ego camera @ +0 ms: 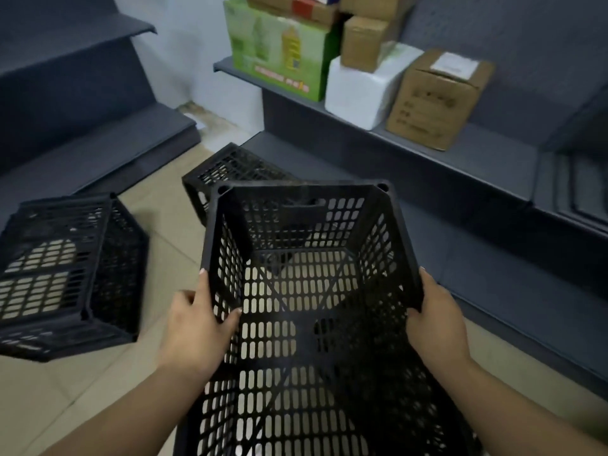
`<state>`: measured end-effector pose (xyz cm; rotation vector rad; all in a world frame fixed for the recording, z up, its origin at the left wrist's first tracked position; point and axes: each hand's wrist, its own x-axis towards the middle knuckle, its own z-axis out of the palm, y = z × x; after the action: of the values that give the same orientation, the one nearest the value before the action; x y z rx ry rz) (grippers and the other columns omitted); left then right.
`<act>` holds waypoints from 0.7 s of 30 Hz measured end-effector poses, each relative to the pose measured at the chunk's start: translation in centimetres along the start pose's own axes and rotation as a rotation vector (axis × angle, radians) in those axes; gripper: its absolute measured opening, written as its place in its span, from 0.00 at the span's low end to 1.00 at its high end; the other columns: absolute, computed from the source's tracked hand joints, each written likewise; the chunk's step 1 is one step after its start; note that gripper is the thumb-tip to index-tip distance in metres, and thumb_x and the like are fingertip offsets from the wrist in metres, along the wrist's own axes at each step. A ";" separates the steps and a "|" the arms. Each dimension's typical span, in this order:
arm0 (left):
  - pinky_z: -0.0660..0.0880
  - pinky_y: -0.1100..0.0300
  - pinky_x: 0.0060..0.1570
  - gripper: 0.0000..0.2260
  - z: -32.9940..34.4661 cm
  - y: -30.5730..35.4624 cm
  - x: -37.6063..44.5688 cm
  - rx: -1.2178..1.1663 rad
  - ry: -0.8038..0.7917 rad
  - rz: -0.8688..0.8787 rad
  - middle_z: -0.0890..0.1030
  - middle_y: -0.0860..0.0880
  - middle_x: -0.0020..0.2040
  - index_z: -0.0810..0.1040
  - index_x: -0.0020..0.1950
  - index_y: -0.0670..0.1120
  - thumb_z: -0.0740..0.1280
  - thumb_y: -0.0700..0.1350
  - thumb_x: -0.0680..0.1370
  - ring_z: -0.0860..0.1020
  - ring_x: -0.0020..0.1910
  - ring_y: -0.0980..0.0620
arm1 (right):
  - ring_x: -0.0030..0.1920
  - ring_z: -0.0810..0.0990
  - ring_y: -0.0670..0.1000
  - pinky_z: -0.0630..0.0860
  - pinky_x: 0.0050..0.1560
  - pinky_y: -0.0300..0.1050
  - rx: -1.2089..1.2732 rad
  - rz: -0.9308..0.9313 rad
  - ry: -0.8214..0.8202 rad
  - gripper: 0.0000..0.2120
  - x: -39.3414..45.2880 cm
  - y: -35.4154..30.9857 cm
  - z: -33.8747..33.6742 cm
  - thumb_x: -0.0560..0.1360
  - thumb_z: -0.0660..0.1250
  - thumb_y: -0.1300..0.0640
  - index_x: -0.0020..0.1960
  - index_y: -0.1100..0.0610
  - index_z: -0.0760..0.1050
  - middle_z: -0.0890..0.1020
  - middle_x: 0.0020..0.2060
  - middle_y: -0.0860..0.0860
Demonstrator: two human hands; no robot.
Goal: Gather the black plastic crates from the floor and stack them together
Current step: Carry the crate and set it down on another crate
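Observation:
I hold a black perforated plastic crate [306, 291] in front of me, its open mouth tipped away and up. My left hand [194, 327] grips its left side wall, thumb inside. My right hand [434, 320] grips its right side wall. A second black crate [65, 274] lies tipped on its side on the floor at the left. A third black crate [230, 172] sits on the floor just beyond the held one, partly hidden by it.
Dark grey shelving [460, 153] runs along the right, carrying a green carton [279, 51], a white box [362, 90] and brown cardboard boxes [434, 100]. More grey shelves [82, 93] stand at the left. Beige tiled floor [49, 390] lies between them.

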<state>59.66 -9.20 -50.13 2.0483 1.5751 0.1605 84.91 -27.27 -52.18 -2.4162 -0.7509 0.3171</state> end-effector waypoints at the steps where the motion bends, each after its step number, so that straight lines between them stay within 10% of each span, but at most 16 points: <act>1: 0.71 0.52 0.59 0.39 0.7 1.2 -0.7 -0.012 -0.015 0.014 0.66 0.46 0.55 0.48 0.79 0.51 0.67 0.56 0.76 0.71 0.56 0.46 | 0.50 0.75 0.51 0.74 0.53 0.46 -0.027 0.028 0.017 0.35 0.0 1.3 -1.2 0.73 0.61 0.70 0.76 0.49 0.59 0.76 0.54 0.52; 21: 0.73 0.49 0.55 0.37 20.2 19.0 -14.0 -0.065 -0.013 -0.281 0.67 0.42 0.57 0.47 0.78 0.50 0.66 0.54 0.76 0.72 0.54 0.42 | 0.50 0.75 0.51 0.74 0.51 0.44 -0.205 -0.130 -0.211 0.36 11.5 21.7 -13.7 0.74 0.59 0.71 0.78 0.51 0.56 0.76 0.56 0.55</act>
<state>79.94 -32.24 -54.76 1.7531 1.8047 0.0923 109.08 -41.48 -54.69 -2.5344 -1.0765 0.4674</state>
